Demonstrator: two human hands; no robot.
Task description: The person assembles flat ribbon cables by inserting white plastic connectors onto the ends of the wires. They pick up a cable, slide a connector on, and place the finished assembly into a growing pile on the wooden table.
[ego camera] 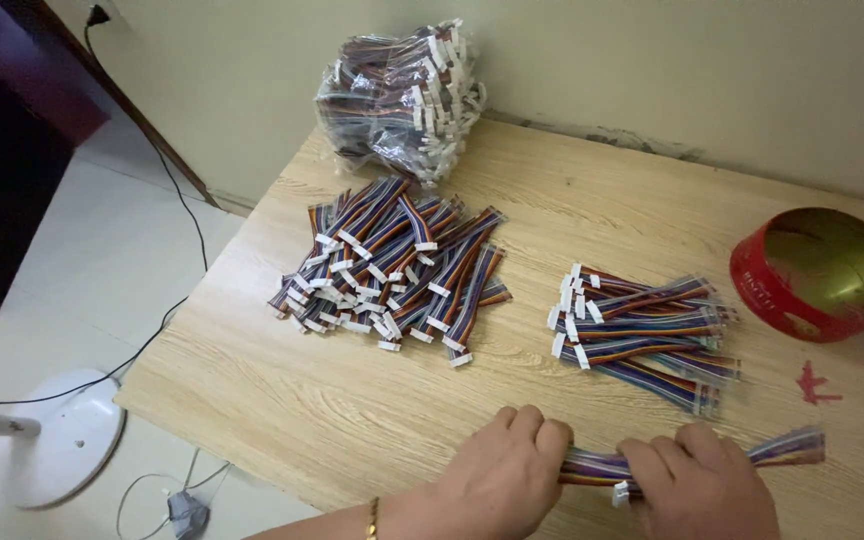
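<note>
My table (pixel 372 400) is pale wood-grain, matt and smooth. The ribbon cables (pixel 397 265) I sort are glossy coloured plastic with white plastic plugs. The bag (pixel 392 95) is clear, shiny film. The round tin (pixel 817 270) is glossy red-and-gold metal.

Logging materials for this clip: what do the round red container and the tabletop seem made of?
Round red container: probably metal tin, with a glossy red wall and a gold top that shines and reflects. Tabletop: light wood or wood-look laminate, matte, with visible grain lines.
</note>
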